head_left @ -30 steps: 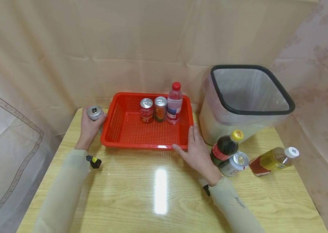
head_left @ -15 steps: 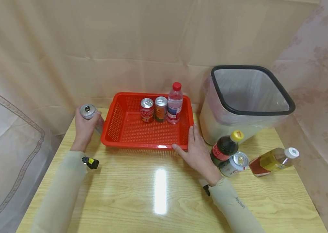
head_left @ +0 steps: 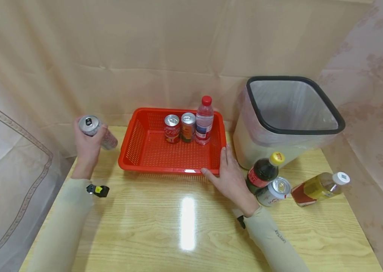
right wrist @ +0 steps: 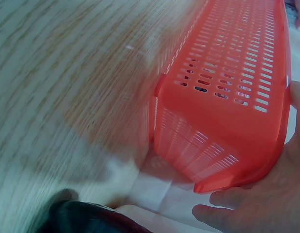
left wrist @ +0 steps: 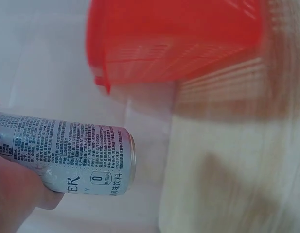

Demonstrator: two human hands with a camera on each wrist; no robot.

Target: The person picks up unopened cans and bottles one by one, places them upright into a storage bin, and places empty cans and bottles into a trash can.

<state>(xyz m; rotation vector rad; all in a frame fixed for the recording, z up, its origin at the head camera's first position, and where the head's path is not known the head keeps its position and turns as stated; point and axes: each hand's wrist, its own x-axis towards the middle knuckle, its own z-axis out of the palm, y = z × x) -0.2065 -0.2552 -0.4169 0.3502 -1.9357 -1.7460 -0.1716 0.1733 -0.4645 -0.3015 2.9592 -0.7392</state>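
The left hand [head_left: 87, 145] grips a slim silver-grey metal can [left wrist: 74, 150], tilted and held up off the pale wood-grain surface [head_left: 150, 223], apart from a red rectangular perforated plastic basket [head_left: 155, 151]. In the basket, a red metal can [head_left: 172, 131], an orange metal can [head_left: 187, 130] and a clear red-capped plastic bottle [head_left: 203, 122] stand side by side. The right hand [head_left: 233, 181], thumb and fingers spread wide, touches the basket's near right corner. Rightward come a dark yellow-capped plastic bottle [head_left: 260, 173], a white metal can [head_left: 273, 192], a cream black-rimmed bin [head_left: 250, 145] and an amber white-capped bottle [head_left: 317, 189].
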